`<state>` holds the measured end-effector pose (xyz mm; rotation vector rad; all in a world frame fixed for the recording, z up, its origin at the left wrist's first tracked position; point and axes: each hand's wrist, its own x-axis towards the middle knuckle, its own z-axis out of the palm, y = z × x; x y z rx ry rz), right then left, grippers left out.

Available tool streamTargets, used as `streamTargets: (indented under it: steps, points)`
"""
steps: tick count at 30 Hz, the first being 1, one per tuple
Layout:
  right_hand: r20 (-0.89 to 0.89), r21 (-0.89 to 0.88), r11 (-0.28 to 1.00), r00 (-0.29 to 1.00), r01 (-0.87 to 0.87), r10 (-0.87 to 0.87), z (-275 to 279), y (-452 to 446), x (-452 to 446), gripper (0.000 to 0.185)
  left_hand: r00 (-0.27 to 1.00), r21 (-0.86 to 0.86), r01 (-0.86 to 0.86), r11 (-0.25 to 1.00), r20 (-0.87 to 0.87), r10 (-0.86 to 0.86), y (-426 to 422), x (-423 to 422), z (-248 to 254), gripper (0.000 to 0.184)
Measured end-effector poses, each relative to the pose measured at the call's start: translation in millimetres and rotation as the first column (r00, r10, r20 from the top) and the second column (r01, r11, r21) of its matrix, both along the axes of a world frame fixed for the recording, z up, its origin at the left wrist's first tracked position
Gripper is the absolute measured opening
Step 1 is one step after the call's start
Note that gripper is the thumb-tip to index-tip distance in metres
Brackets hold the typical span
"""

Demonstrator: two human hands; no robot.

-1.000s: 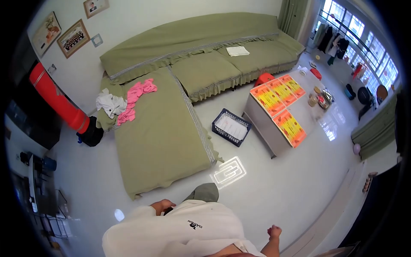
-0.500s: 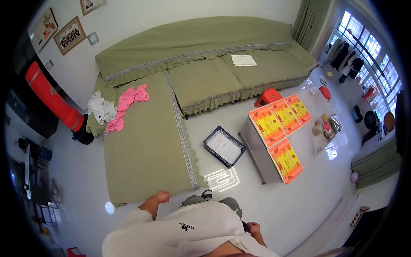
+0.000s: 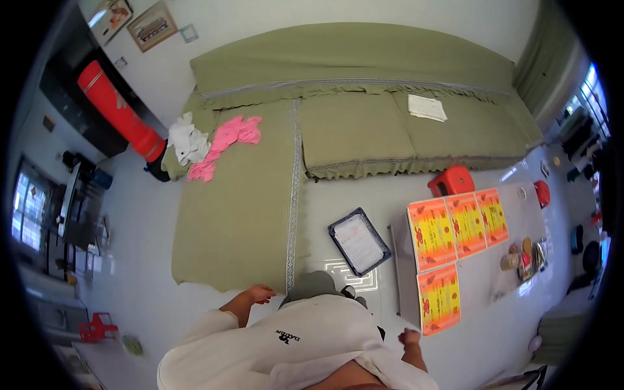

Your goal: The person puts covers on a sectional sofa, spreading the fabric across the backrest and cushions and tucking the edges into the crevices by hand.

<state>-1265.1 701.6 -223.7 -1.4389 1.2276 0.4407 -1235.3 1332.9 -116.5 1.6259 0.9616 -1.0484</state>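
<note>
My left hand [image 3: 262,294] hangs beside the front corner of the green-covered sofa [image 3: 227,234], fingers loosely stretched and nothing seen in them. Down by my right side, my right hand [image 3: 409,336] is near the low table's corner; its fingers are too small and blurred to read. Orange-and-yellow printed boxes or sheets [image 3: 439,299] lie on that table [image 3: 481,279]. Between sofa and table, a dark blue plastic crate [image 3: 335,235] rests on the floor with white papers [image 3: 359,240] in it.
Pink cloth [image 3: 237,131] and white cloth [image 3: 188,140] lie on the sofa's left part, folded white cloth or paper [image 3: 427,108] on its right. A red stool [image 3: 453,181] stands behind the table. Jars and packets [image 3: 523,260] sit at its right. Another red stool [image 3: 97,327] is far left.
My view has swung left and my body has moved forward, so the crate and table appear nearer. The right hand has come out from my hip toward the table.
</note>
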Motion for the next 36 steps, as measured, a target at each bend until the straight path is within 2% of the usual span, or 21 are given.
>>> streamTargets:
  steps: [1,2,3,5,8,9,10,12,14,16,17,18,19,21,22,24,25,28,31,34,36]
  points:
    - [0.093,0.02,1.0,0.996,-0.007,0.005,27,3,40,0.015,0.999,0.005,-0.032,0.999,-0.001,0.032,-6,1,5,0.038]
    - [0.156,0.061,0.992,0.983,-0.11,0.099,25,-10,71,0.013,0.998,0.009,-0.059,0.998,0.0,0.059,-10,4,7,0.038]
    - [0.244,0.121,0.984,0.965,-0.132,0.1,7,-23,98,0.013,0.995,0.009,-0.098,0.995,-0.033,0.098,-9,5,2,0.039]
    - [0.23,0.0,0.988,0.961,-0.155,0.151,51,2,161,0.011,0.983,0.007,-0.153,0.988,-0.1,0.153,-3,-2,-19,0.04]
    - [0.265,-0.076,0.953,0.915,-0.294,0.303,45,22,224,0.018,0.968,0.01,-0.16,0.987,-0.196,0.159,6,7,-33,0.038]
    - [0.294,-0.104,0.945,0.898,-0.311,0.328,44,37,240,0.018,0.962,-0.042,-0.205,0.978,-0.193,0.194,18,-3,-66,0.038]
    - [0.266,-0.129,0.921,0.882,-0.367,0.389,34,48,255,0.019,0.955,-0.092,-0.249,0.964,-0.191,0.228,29,1,-92,0.037]
    - [0.207,-0.168,0.864,0.84,-0.474,0.501,15,74,287,0.022,0.999,-0.195,-0.001,0.981,-0.045,-0.008,31,46,-44,0.037]
    - [0.112,-0.164,0.812,0.807,-0.561,0.58,13,108,314,0.026,0.964,-0.251,-0.254,0.934,-0.143,0.224,31,104,-24,0.036]
    - [0.004,-0.171,0.743,0.754,-0.647,0.657,17,141,348,0.029,0.953,-0.326,-0.302,0.896,-0.119,0.277,63,139,-75,0.034]
    - [-0.066,-0.177,0.7,0.718,-0.692,0.693,21,155,361,0.031,0.947,-0.359,-0.323,0.876,-0.117,0.301,77,163,-73,0.033]
    - [-0.143,-0.171,0.652,0.673,-0.739,0.725,28,166,368,0.032,0.979,-0.296,-0.202,0.934,-0.06,0.193,100,191,-73,0.032]
    - [-0.165,-0.153,0.676,0.693,-0.721,0.702,38,176,379,0.032,0.997,-0.229,-0.082,0.97,-0.016,0.08,113,235,-41,0.031]
    - [-0.139,-0.147,0.726,0.741,-0.671,0.657,55,184,408,0.031,0.993,-0.229,0.0,0.973,0.116,0.028,157,287,-47,0.029]
    - [-0.117,-0.261,0.711,0.752,-0.653,0.648,57,184,420,0.03,0.976,-0.308,-0.039,0.951,0.192,0.102,191,308,-71,0.028]
    - [0.03,-0.418,0.743,0.809,-0.523,0.587,56,174,434,0.028,0.992,-0.085,-0.073,0.994,0.099,0.082,234,382,-65,0.025]
    - [0.038,-0.463,0.744,0.827,-0.482,0.56,76,178,442,0.029,0.974,-0.047,-0.131,0.99,0.18,0.137,251,413,-53,0.021]
    - [0.011,-0.46,0.764,0.857,-0.453,0.515,102,175,449,0.035,0.866,-0.021,-0.345,0.938,0.379,0.327,263,488,10,0.021]
    - [-0.057,-0.443,0.78,0.882,-0.441,0.467,111,166,446,0.037,0.84,-0.025,-0.357,0.934,0.428,0.333,261,524,26,0.03]
    - [-0.114,-0.411,0.807,0.902,-0.424,0.416,122,169,449,0.036,0.916,-0.093,-0.253,0.963,0.299,0.269,255,520,-10,0.023]
    - [-0.127,-0.357,0.836,0.908,-0.417,0.399,116,171,452,0.035,0.935,-0.12,-0.287,0.95,0.182,0.306,237,502,-32,0.025]
